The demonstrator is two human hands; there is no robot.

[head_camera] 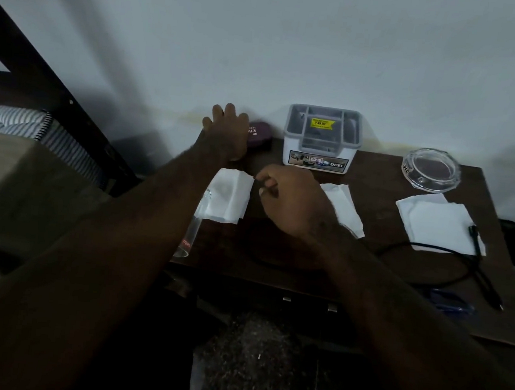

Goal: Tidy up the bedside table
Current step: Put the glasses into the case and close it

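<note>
an early gathering step is judged to be in hand: the left grip (pixel 228 129) is stretched, fingers straight and spread, over the purple case (pixel 260 133) at the far left of the desk (pixel 383 181), nothing clasped, while the right grip (pixel 287 197) is curled, a small dark thing (pixel 255 179) of unclear kind pinched beside the left tissue (pixel 230 198). next, the case would need to be closed on and lifted, and the pinched thing perhaps dropped into the organiser box (pixel 321 138) at the far middle.
</note>
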